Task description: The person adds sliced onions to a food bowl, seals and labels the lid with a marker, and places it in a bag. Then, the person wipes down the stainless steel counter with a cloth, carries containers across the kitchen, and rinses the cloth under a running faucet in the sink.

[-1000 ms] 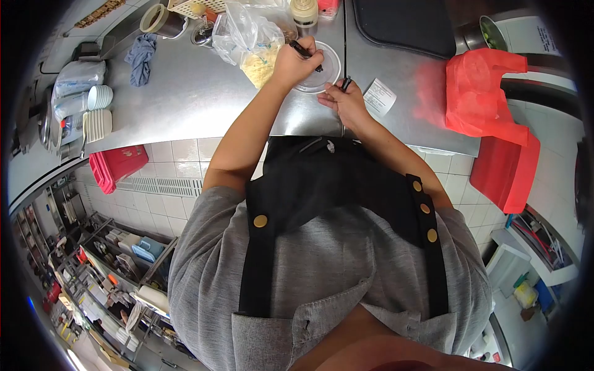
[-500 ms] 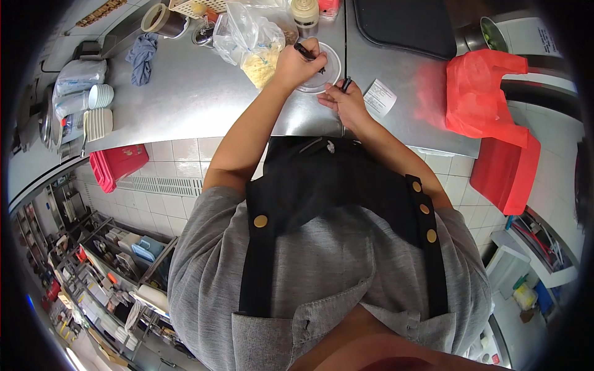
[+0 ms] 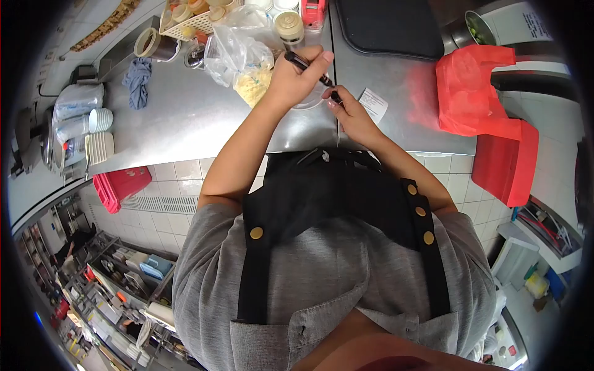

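My left hand (image 3: pixel 297 79) is closed round a black marker pen (image 3: pixel 325 80), whose tip end points down to the right. My right hand (image 3: pixel 354 116) pinches the pen's black cap (image 3: pixel 336 96) between thumb and fingers. Marker and cap are close together; whether they touch I cannot tell. Beneath both hands is a clear round plastic lid or tub (image 3: pixel 311 101), mostly covered by them. Beside my left hand lies a clear plastic bag (image 3: pixel 238 52) with pale yellow shredded food (image 3: pixel 252 88) in it. A printed paper slip (image 3: pixel 374 106) lies right of my right hand.
On the steel counter (image 3: pixel 185 123) are a blue cloth (image 3: pixel 137 82), a squeeze bottle (image 3: pixel 289 28), a basket of bottles (image 3: pixel 185 26) and a tub of dark sauce (image 3: pixel 154 46). A black mat (image 3: pixel 390 28) and a red plastic bag (image 3: pixel 470 89) are at the right. White bowls (image 3: pixel 101 120) stand left.
The marker has lifted off the round lid and swung right towards the cap in my right hand. The view has shifted slightly, showing more of the counter's back.
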### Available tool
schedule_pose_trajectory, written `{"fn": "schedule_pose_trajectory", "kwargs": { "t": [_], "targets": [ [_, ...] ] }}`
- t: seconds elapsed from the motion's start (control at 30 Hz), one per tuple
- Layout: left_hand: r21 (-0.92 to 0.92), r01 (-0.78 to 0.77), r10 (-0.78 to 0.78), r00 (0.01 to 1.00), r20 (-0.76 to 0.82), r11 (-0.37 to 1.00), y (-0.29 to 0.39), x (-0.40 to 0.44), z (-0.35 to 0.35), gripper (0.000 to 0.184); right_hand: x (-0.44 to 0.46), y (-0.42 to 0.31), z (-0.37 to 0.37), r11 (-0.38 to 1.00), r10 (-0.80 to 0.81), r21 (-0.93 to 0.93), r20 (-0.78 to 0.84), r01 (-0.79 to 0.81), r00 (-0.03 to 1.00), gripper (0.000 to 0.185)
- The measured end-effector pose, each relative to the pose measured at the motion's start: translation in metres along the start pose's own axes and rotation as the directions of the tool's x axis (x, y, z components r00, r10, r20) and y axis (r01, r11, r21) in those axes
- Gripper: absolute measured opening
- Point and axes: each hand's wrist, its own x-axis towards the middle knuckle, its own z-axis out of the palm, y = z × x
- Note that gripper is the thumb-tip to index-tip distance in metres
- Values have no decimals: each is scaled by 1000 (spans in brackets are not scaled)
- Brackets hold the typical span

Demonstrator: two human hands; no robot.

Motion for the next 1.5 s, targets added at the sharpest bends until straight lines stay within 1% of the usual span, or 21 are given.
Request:
{"fn": "schedule_pose_trajectory", "kwargs": {
  "t": [0.07, 0.2, 0.33, 0.43, 0.57, 0.63, 0.7, 0.77, 0.83, 0.9, 0.97, 1.03, 1.07, 1.1, 1.17, 1.2, 1.23, 1.33, 1.4, 1.47, 1.5],
  "targets": [
    [82, -13, 9, 999, 44, 997, 16, 1, 1, 40, 5, 4, 2, 987, -159, -17, -50, 159, 986, 23],
    [301, -81, 44, 991, 129, 950, 22, 4, 7, 35, 12, 5, 5, 966, -256, 15, -94, 258, 962, 26],
    [428, -222, 161, 971, 175, 876, 15, 8, 18, 30, 14, -8, -11, 991, -120, -61, -89, 115, 989, 28],
    [465, -322, 266, 946, 184, 825, 20, 22, 21, 26, 16, -10, -39, 986, -34, 168, 82, 20, 996, 56],
    [542, -475, 416, 878, 237, 693, 21, 47, 19, 18, 20, -45, -61, 904, -166, 418, 153, 88, 974, 70],
    [538, -530, 393, 848, 356, 655, 26, 61, 18, 22, 34, -56, -66, 908, -200, 400, 147, 127, 969, 68],
    [591, -513, 388, 858, 336, 623, 28, 73, 17, 27, 43, -76, -69, 887, -47, 462, 44, 21, 998, 66],
    [612, -514, 412, 856, 314, 601, 29, 89, 14, 21, 53, -90, -73, 859, -49, 510, 22, 30, 999, 63],
    [632, -510, 402, 858, 321, 583, 35, 101, 8, 18, 69, -98, -78, 841, -319, 452, -28, 296, 947, 62],
    [646, -502, 382, 863, 330, 576, 40, 110, 3, 15, 96, -84, -82, 862, -268, 440, -23, 251, 963, 64],
    [690, -427, 193, 899, 393, 585, 40, 126, -7, 10, 106, -84, -84, 882, -217, 425, -23, 206, 976, 67],
    [656, -353, 125, 921, 368, 667, 38, 142, -22, 15, 108, -96, -78, 814, -118, 562, -88, 147, 989, 80],
    [617, -300, 96, 935, 341, 728, 32, 152, -33, 20, 107, -92, -70, 784, -154, 566, -223, 256, 963, 95],
    [676, -304, 127, 946, 299, 671, 24, 165, -47, 25, 104, -92, -70, 776, -141, 576, -237, 255, 961, 95],
    [818, -215, -56, 956, 288, 534, 1, 195, -78, 26, 94, -87, -75, 900, -123, 368, -299, 233, 946, 95],
    [853, -231, -94, 947, 308, 468, -16, 200, -93, 30, 89, -76, -76, 910, -74, 358, -355, 209, 932, 79],
    [862, -285, 1, 950, 313, 420, -28, 196, -103, 36, 76, -64, -73, 906, -49, 374, -374, 199, 926, 79],
    [860, -364, 241, 926, 292, 357, -9, 169, -102, 46, 36, -28, -76, 926, -40, 267, -636, 268, 771, 61],
    [864, -175, -15, 978, 206, 473, 30, 118, -88, 35, -7, 1, -79, 935, -95, 143, -779, 323, 620, 43],
    [869, -125, -334, 889, 312, 479, 36, 65, -83, 38, -54, 2, -88, 972, -123, -12, -876, 234, 466, 39],
    [851, -139, -375, 853, 362, 506, 20, 36, -82, 41, -74, 3, -90, 985, -157, -116, -919, 131, 362, 34]
  ]
}}
